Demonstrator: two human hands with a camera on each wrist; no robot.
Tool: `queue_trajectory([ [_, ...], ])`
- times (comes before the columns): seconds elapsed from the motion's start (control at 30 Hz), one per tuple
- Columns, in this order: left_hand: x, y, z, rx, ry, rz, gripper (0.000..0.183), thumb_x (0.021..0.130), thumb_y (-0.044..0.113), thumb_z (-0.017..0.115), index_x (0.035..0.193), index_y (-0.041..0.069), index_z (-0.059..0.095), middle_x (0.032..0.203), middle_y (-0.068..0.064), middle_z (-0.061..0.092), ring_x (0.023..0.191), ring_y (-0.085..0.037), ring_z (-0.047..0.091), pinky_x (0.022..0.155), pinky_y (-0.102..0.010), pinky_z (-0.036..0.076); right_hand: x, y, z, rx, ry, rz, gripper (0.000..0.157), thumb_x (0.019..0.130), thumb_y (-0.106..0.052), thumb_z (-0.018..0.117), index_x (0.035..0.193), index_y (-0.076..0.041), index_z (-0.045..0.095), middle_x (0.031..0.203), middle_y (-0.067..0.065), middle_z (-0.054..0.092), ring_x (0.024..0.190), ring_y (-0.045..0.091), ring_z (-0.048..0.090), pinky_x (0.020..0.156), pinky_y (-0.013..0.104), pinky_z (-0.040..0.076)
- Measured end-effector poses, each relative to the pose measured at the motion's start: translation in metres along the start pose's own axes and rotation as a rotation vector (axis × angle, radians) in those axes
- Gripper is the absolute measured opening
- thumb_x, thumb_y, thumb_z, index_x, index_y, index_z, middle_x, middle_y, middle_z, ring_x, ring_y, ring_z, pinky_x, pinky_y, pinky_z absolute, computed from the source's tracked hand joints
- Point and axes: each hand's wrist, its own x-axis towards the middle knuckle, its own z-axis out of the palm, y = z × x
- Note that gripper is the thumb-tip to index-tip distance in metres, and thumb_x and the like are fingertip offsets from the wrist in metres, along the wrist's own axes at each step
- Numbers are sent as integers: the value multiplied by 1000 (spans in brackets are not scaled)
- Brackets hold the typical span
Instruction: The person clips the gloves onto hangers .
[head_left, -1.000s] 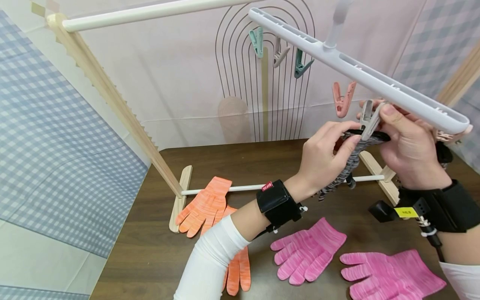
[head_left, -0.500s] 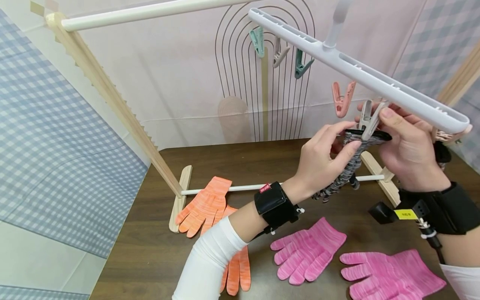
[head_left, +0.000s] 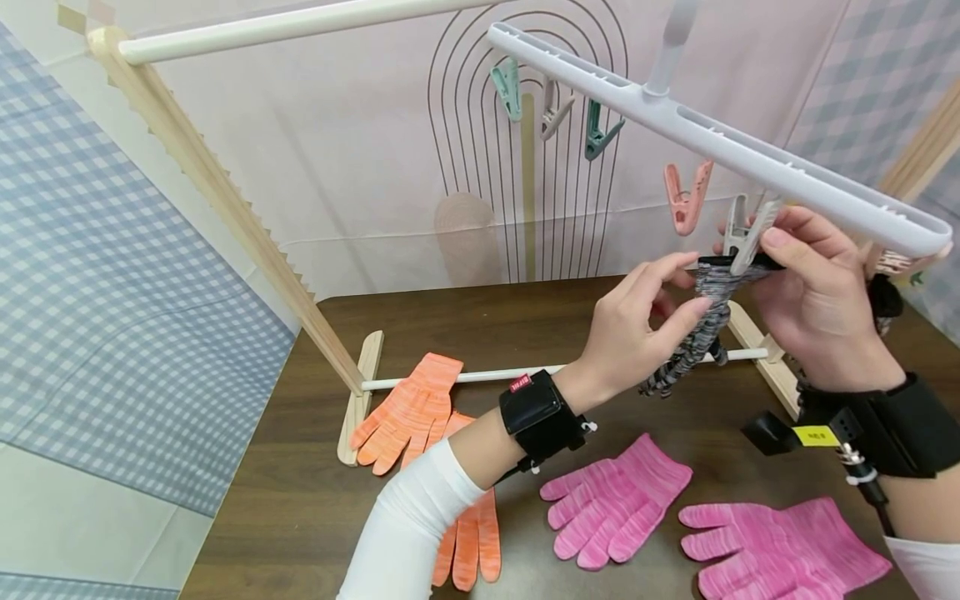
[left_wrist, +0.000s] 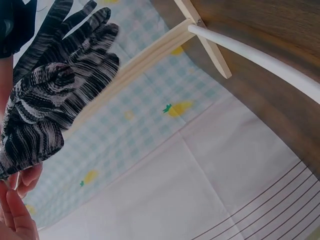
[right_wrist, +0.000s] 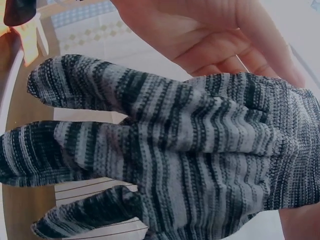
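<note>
A black-and-grey knit glove (head_left: 708, 312) hangs by its cuff below the white hanger (head_left: 720, 137), its fingers pointing down. A light grey clothespin (head_left: 746, 237) sits over the cuff's rim. My right hand (head_left: 821, 292) holds the cuff's right corner, its thumb beside the clothespin and some fingertips behind it. Its palm side is turned toward the glove. My left hand (head_left: 637, 321) stands at the glove's left edge, thumb and index finger apart with the thumb tip right at the knit. In the right wrist view the glove (right_wrist: 200, 145) fills the middle, its cuff at right.
Free clothespins in pink (head_left: 686, 200), dark green (head_left: 600, 132), grey (head_left: 555, 108) and mint (head_left: 506, 87) hang from the hanger. Orange gloves (head_left: 412, 412) and pink gloves (head_left: 618, 504) lie on the brown table (head_left: 300, 525). A wooden rack post (head_left: 217, 192) rises at left.
My left hand has loosened from the cuff and drawn slightly left and down. My right thumb has slid lower along the clothespin. The hanger has tilted slightly.
</note>
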Motion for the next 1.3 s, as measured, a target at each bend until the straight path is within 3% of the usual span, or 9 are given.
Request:
queue_trajectory([
  [0.27,-9,-5,-1,-5,-29,7,39,83,15,59,118,2,48,97,-2,59,68,0,49,64,-5,36,-4,-2,-7,17,20,-2,23,86,17,34,98,15,53,97,23,58,86,32,58,76,33,44],
  [0.77,-24,-20,-8,12,-31,-9,36,83,16,60,115,3,51,95,-3,60,67,-3,52,64,-6,38,-12,-4,-18,-16,-12,23,27,88,16,27,101,14,51,95,21,56,86,30,55,76,32,43],
  [1.2,-40,-33,-13,50,-53,-25,35,83,16,60,114,3,51,93,-3,60,66,-2,50,61,-8,39,-22,-6,-28,58,-39,77,32,90,13,23,111,9,47,99,21,55,83,28,51,71,32,37],
  [1.3,-43,-35,-13,48,-53,-34,35,83,16,60,114,3,50,93,-3,60,66,-3,51,61,-7,38,-24,-5,-32,94,-61,109,32,91,12,21,107,10,48,99,23,56,89,32,54,76,33,41],
])
